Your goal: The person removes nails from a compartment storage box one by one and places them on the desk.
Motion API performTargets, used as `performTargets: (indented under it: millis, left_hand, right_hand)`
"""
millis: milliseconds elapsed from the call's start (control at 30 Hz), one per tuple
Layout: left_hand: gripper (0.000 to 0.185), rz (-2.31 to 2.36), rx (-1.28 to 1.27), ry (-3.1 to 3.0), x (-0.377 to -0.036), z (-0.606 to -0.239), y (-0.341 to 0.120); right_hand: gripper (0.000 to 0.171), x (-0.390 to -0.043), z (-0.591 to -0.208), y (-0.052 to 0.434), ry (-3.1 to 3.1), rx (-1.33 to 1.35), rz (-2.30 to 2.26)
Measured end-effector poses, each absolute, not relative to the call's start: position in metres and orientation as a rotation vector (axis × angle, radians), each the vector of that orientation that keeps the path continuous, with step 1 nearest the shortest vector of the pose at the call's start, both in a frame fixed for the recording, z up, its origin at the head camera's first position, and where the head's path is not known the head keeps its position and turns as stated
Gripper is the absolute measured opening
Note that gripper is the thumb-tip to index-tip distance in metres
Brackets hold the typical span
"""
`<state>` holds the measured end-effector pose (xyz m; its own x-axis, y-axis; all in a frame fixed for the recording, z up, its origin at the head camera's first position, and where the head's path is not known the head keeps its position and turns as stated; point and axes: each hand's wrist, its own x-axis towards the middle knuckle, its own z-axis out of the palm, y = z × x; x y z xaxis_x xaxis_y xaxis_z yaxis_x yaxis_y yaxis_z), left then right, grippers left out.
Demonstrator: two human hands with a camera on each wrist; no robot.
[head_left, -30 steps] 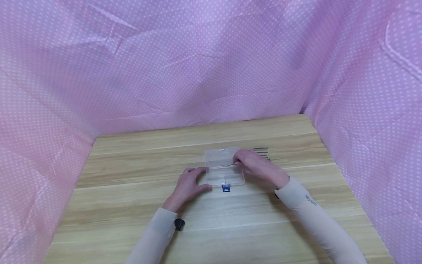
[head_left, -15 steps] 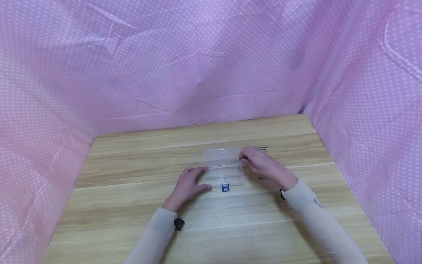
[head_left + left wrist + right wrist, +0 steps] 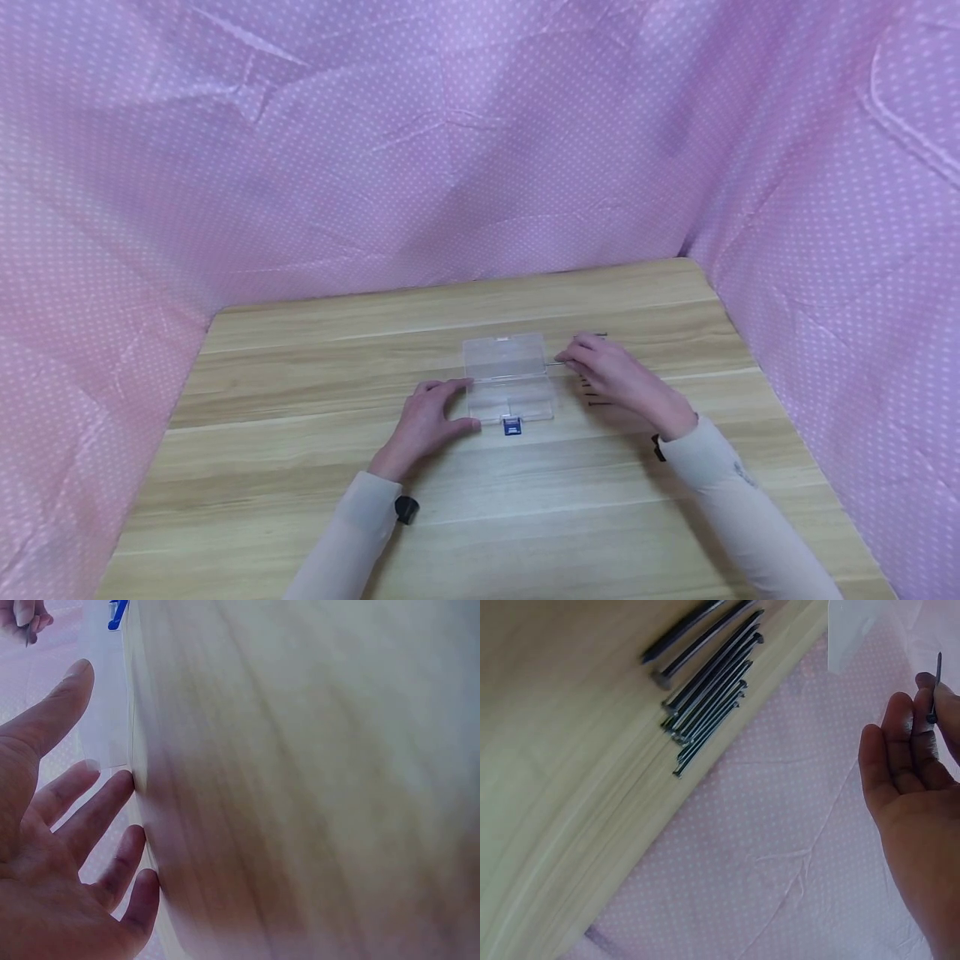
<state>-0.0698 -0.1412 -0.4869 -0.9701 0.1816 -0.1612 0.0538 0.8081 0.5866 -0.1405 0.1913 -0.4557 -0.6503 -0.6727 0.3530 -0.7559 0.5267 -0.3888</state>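
A clear plastic box (image 3: 491, 404) lies on the table with its lid (image 3: 504, 357) folded back and a blue latch (image 3: 512, 427) at its front. My left hand (image 3: 426, 421) holds the box's left end, thumb at the front corner and index finger by the hinge. Just right of the lid, my right hand (image 3: 618, 375) pinches a nail (image 3: 935, 690) between thumb and fingers. Its shaft points left toward the box in the head view. Several more nails (image 3: 712, 682) lie roughly side by side on the table, partly hidden under the right hand in the head view.
The wood-grain table (image 3: 300, 367) has rounded far corners. Pink dotted cloth (image 3: 420, 150) hangs behind it and on both sides. A black band (image 3: 407, 509) shows at the left wrist.
My right hand has drawn back rightward from over the box's lid to beside it, the nail still pinched. Nails nearer the front have come into view. The left hand and box stay put.
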Motion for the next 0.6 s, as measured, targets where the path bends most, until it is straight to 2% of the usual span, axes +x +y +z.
performTargets:
  millis: [233,600]
  left_hand:
    - [0.075,0.898,0.176,2.787,-0.069,-0.486,-0.141]
    - [0.075,0.907,0.178,2.782,-0.069,-0.486,-0.141]
  right_hand:
    - [0.016,-0.142,-0.456,0.203,-2.642,1.122,0.810]
    - [0.015,-0.156,-0.455,0.215,-2.611,1.103,0.876]
